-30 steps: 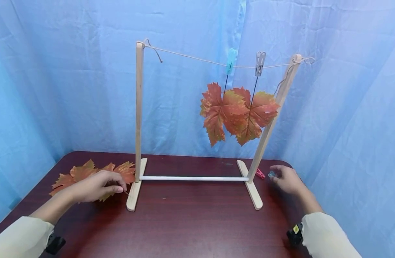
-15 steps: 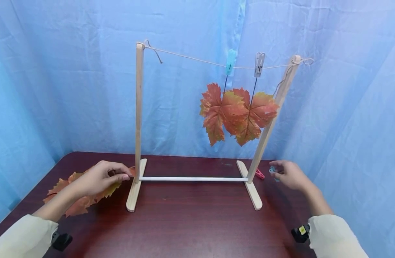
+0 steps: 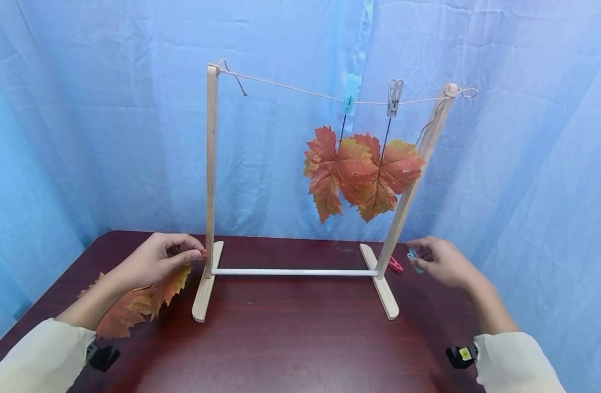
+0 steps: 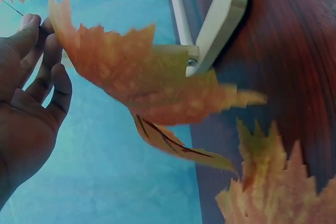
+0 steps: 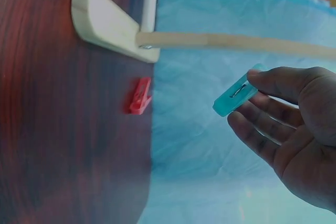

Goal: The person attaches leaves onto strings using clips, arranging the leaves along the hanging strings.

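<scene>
My left hand (image 3: 165,256) pinches an artificial autumn leaf (image 4: 121,72) near its stem, beside the left post of a wooden frame (image 3: 212,169). The leaf is orange with yellow-green edges and hangs below the fingers, partly hidden by the hand in the head view. Another such leaf (image 4: 273,182) lies on the table under it. On the right, my right hand (image 3: 442,262) holds a teal clothespin (image 5: 233,95) between thumb and fingers, raised above the table. Close by, a red clothespin (image 5: 140,97) rests on the table near the frame's right foot.
A string (image 3: 285,85) runs between the post tops. From it hang two leaves (image 3: 337,169), one under a teal clothespin (image 3: 351,95), one under a grey clothespin (image 3: 394,98). A white rod (image 3: 295,272) joins the feet. Blue curtains (image 3: 133,136) surround the dark red table (image 3: 290,338).
My left hand has risen slightly and moved right, lifting the leaf off the table. My right hand, with the teal clothespin, has risen a little.
</scene>
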Motion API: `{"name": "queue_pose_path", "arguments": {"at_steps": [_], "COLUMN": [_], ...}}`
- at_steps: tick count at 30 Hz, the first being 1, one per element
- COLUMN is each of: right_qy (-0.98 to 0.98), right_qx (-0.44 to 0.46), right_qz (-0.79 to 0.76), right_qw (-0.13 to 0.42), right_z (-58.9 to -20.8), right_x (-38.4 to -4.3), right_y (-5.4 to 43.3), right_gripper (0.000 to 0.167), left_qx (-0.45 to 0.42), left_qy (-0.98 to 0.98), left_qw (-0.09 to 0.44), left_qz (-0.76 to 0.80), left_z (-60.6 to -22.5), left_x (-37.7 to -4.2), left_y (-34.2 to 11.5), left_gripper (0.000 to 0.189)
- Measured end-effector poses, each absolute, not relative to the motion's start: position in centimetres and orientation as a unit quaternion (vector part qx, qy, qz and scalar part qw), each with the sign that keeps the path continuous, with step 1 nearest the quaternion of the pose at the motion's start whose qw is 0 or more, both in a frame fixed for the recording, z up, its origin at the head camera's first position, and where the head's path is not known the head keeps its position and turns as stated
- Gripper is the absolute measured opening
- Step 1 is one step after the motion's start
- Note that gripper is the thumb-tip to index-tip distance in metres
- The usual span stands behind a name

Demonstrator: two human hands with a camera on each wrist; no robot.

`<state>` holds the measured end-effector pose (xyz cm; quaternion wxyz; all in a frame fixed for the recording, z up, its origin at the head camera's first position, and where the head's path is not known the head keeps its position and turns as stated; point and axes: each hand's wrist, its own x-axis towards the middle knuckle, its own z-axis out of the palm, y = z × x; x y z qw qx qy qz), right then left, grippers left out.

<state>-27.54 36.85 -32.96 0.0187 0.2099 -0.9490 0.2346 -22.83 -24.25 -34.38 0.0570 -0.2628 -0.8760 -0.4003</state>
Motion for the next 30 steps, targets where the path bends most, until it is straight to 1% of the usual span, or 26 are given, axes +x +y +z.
{"name": "queue_pose_path", "arguments": {"at_steps": [9,14,21,30], "right_qy": [-0.937,-0.935,-0.928,-0.91], "right_qx": [0.25,0.266,0.297,0.327], "right_qz": [0.243,0.233,0.216,0.248], "right_qw": [0.033,0.033,0.059,0.047], "right_z": [-31.4,-30.6,-29.8,-28.9], "right_x": [-26.4,-25.6,-24.8,-24.2], "right_y": [35.1,33.9,32.1,29.3], "right_gripper": [0.033,0.035,0.037,0.035], "left_qx": [-0.278,-0.275,-0.287,-0.312], "left_qy": [-0.863,-0.86,-0.846,-0.822], "left_qw": [0.063,0.065,0.075,0.079], "left_qz": [-0.417,-0.424,-0.444,-0.469], "left_z": [-33.3,-32.8,-32.1,-31.4], "left_x": [-23.6,-23.8,-23.9,-24.5], "left_y": [-23.2,-22.3,-20.7,-17.8], "left_gripper": [0.01,0.009,0.009,0.009]}}
